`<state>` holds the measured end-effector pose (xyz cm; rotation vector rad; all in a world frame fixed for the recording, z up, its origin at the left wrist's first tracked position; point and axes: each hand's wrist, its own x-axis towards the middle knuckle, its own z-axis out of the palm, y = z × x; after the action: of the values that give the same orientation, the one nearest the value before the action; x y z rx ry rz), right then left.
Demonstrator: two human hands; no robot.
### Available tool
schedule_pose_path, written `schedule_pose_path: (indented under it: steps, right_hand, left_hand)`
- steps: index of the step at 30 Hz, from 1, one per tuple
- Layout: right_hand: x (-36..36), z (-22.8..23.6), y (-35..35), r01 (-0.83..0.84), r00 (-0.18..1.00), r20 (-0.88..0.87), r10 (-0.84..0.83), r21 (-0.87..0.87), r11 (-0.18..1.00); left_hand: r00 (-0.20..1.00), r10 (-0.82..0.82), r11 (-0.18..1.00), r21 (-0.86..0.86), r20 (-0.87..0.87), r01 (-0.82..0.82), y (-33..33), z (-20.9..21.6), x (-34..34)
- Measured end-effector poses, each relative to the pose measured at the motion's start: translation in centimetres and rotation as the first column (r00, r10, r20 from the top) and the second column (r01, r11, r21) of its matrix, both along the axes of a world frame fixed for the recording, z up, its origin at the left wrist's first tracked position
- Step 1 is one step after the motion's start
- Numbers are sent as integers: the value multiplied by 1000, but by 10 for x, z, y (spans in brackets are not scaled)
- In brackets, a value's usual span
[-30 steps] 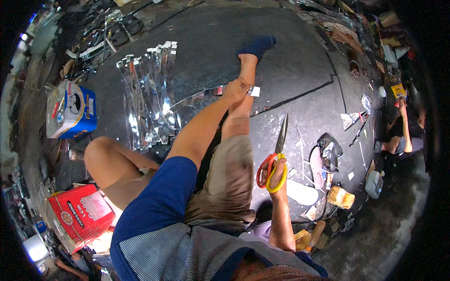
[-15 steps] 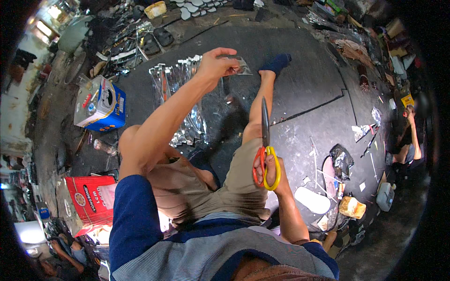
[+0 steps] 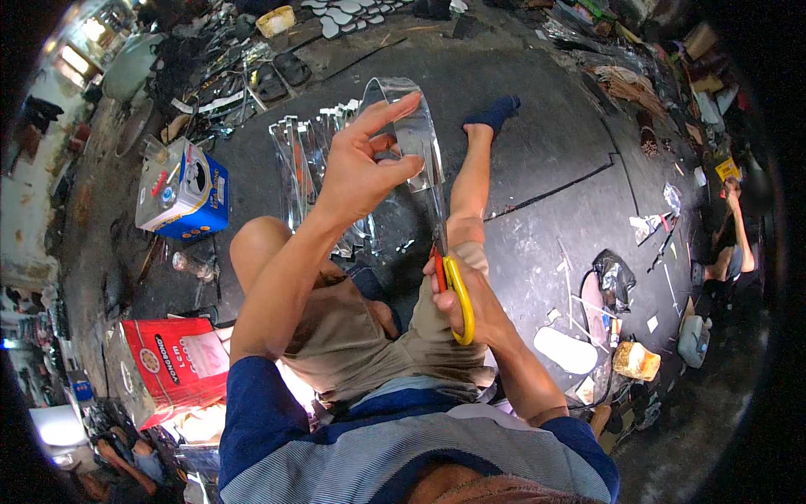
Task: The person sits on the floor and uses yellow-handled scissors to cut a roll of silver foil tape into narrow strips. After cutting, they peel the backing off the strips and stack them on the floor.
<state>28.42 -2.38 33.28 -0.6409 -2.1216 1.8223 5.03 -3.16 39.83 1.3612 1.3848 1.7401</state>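
My left hand [image 3: 357, 168] is raised in front of me with a clear plastic strip [image 3: 426, 139] at its fingers. The strip arches over behind the fingertips and hangs down toward the scissors; its exact grip point is partly hidden. In my right hand [image 3: 480, 304] are scissors [image 3: 461, 307] with one orange and one yellow handle loop. Their blades point up at the strip's lower end, and I cannot tell whether they touch it. A bundle of clear strips with white ends [image 3: 290, 147] lies on the dark floor mat [image 3: 537, 92], partly behind my left arm.
To the left stand a blue and white tin [image 3: 193, 197] and a red box [image 3: 180, 365]. A glass bottle [image 3: 193, 265] lies between them. Rightward are a black plastic bag [image 3: 614, 281], a white oval piece [image 3: 565, 350] and scraps. Another person's arm [image 3: 742, 223] shows far right.
My left hand has drawn back nearer to me, and the plastic strip now shows as an arch. The scissors have shifted left and turned, with their blades beside the strip.
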Motion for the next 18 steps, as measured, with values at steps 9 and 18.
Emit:
schedule_pose_path:
  steps: [9,18]
  right_hand:
    - [-11,-2,0,15,1000,-12,-14,36,999]
    - [-13,1,-6,45,998,46,-44,-11,999]
  left_hand:
    - [997,26,999,-37,76,-23,-11,-6,-3]
    - [995,16,999,-47,95,-12,-11,-13,-10]
